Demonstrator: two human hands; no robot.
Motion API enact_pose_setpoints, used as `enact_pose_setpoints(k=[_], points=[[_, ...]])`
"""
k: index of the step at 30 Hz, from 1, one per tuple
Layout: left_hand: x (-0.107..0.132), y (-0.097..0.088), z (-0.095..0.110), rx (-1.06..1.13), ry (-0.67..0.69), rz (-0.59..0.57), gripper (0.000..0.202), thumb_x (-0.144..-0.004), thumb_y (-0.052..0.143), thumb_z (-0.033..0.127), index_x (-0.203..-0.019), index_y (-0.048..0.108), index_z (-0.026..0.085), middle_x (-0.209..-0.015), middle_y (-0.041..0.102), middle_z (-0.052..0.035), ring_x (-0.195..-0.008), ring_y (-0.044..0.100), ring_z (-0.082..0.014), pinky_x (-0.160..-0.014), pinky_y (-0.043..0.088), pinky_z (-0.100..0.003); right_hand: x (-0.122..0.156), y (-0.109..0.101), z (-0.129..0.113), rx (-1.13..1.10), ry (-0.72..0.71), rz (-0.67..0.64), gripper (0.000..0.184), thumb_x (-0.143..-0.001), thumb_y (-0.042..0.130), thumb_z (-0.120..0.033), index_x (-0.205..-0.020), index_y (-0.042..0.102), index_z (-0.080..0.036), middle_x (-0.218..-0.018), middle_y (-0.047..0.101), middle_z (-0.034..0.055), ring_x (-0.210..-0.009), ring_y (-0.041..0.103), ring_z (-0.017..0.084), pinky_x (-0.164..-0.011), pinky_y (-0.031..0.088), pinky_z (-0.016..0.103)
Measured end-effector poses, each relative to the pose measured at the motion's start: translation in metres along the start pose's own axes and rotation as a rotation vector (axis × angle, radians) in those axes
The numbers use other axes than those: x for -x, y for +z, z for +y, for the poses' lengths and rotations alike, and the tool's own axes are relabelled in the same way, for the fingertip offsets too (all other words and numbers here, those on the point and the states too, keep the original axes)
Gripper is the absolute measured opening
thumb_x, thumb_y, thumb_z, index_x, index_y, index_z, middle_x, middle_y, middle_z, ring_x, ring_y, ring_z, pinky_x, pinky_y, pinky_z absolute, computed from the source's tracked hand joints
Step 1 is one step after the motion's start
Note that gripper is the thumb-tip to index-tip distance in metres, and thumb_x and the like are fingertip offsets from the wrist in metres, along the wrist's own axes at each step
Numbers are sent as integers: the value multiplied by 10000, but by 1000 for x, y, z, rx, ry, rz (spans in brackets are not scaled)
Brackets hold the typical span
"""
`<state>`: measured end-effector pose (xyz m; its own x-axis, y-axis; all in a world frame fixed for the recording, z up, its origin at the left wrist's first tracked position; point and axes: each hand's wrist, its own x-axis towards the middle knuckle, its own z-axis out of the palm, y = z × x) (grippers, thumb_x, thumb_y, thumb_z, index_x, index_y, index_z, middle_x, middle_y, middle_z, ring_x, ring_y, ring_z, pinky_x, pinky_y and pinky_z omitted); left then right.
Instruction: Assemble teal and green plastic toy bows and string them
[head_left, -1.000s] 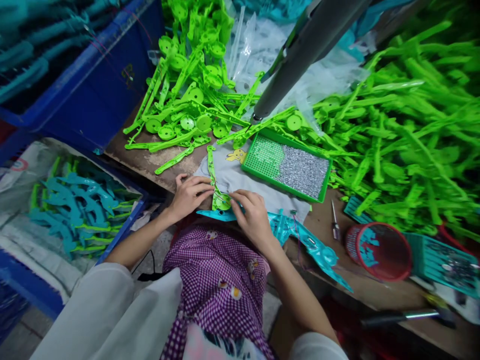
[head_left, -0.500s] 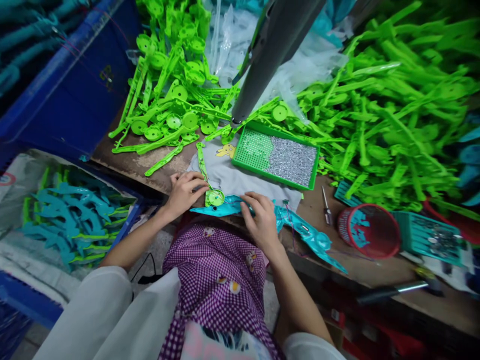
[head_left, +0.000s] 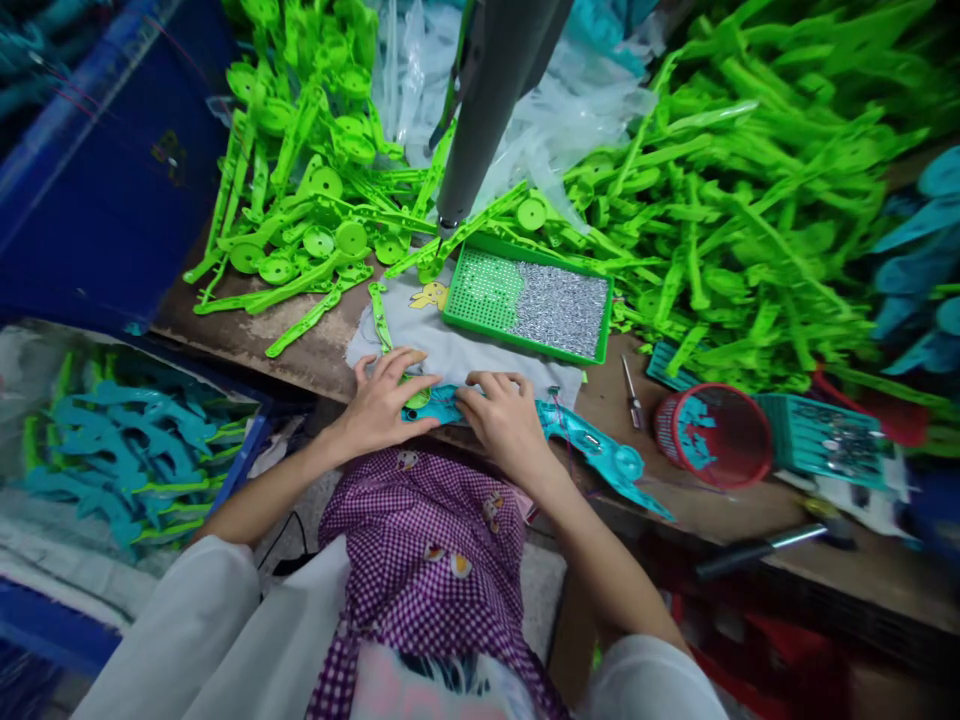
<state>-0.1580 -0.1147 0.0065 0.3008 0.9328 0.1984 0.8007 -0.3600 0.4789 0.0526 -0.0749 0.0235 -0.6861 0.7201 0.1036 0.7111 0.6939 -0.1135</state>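
A long turquoise plastic shell (head_left: pixel 592 449) lies along the bench's front edge, with thin dark wires near its middle. A lime-green plastic arm (head_left: pixel 379 315) rests against its left end; its round end is partly under my left hand (head_left: pixel 379 408). My left thumb and fingers close around this joined end, from the near and far sides. Curled over the shell just right of there, my right hand (head_left: pixel 501 420) grips it with its fingertips. What lies under the fingers is partly hidden. Grey cloth (head_left: pixel 480 358) is spread beyond the hands.
A green tray (head_left: pixel 480 325) of small metal pins stands beyond the hands, beneath a dark electric screwdriver (head_left: pixel 480 130). Lime-green parts (head_left: pixel 750 220) heap behind. To the right are a screwdriver (head_left: pixel 632 390), red basket (head_left: pixel 761 440) and hammer (head_left: pixel 757 553). A bin (head_left: pixel 259 430) holds turquoise parts at left.
My left hand has moved over the green arm's round end, covering most of it. My right hand has come closer to it along the shell. The whole view has shifted slightly.
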Motion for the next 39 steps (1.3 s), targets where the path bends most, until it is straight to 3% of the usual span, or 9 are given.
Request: enact_pose_setpoints(k=[6,13,18,23,27,32,39], points=[[-3,-1,-2,-72,53,-120,410,-869,599,460,-1271,578,382,-1485,393,-68,-1378,287,-334,-1066,144,-604,-16,-4,21,22,-295,-117,194,-943,462,-180,-879,645,-182,-940,644,56,-935,506,197,-974,241,415],[-2,0,-4,-62,95,-215,387,-917,526,447,-1299,550,389,-1511,355,-79,-1400,256,-334,-1053,163,-646,-14,7,37,-43,-394,-26,210,-963,440,-211,-1005,644,-186,-1011,641,63,-954,522,184,-1045,245,445],[-3,-1,-5,-51,88,-240,387,-927,504,459,-1298,558,366,-1504,364,-93,-1398,256,-344,-1063,146,-664,-16,14,38,-107,-395,1,243,-975,408,-228,-969,646,-177,-980,632,66,-941,520,183,-1037,287,437],[-3,0,-6,-45,110,-276,511,-849,565,579,-1310,548,361,-1528,327,-91,-1387,256,-378,-1068,87,-702,-25,15,38,-61,-419,-72,287,-974,377,-251,-912,636,-145,-937,607,90,-924,492,210,-908,377,383],[-5,2,-5,-47,73,-302,462,-856,579,537,-1282,570,360,-1536,310,-69,-1391,243,-381,-1069,80,-712,-31,7,37,49,-504,-159,276,-964,375,-234,-911,630,-143,-939,594,102,-913,473,226,-807,386,371],[-7,1,-4,-25,37,-333,436,-849,593,514,-1261,583,370,-1545,286,-40,-1400,213,-395,-1063,53,-737,-31,-2,39,125,-633,-157,271,-966,381,-218,-946,639,-139,-954,593,96,-941,457,226,-861,374,387],[-7,0,-4,-26,11,-352,436,-859,579,527,-1272,569,391,-1555,254,-33,-1431,144,-383,-1071,-5,-731,-30,-1,41,85,-618,-184,231,-953,438,-229,-939,652,-142,-984,606,89,-960,462,222,-872,379,372]])
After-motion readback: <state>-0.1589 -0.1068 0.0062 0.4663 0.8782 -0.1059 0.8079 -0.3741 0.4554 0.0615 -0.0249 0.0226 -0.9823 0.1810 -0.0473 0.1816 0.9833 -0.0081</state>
